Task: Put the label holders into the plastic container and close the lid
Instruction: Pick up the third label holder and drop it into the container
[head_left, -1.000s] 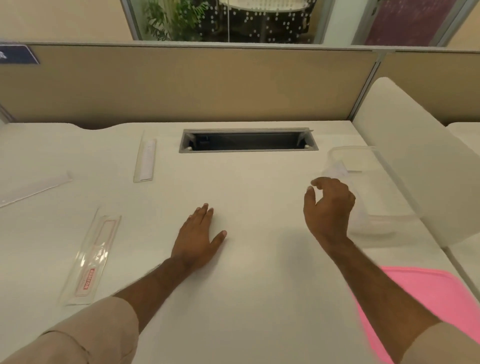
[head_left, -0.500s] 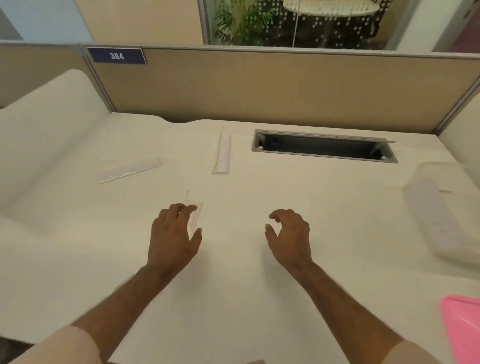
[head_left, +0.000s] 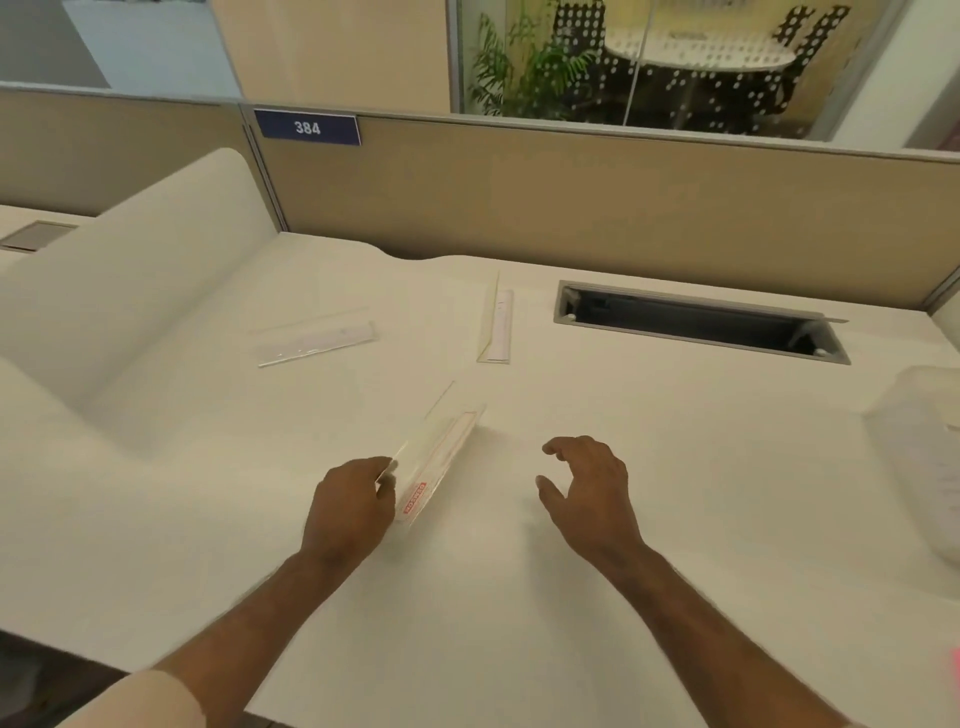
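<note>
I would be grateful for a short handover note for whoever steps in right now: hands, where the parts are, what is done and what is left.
Left hand: gripping the near end of the red-printed label holder, tilted up off the desk.
Right hand: open, empty, hovering over the desk.
Two more clear label holders lie flat farther back: one to the left, one by the cable slot.
Plastic container: far right edge, blurred, contents unclear. A sliver of pink shows at the bottom right edge.
Left: get all three holders into the container, then close the lid.
</note>
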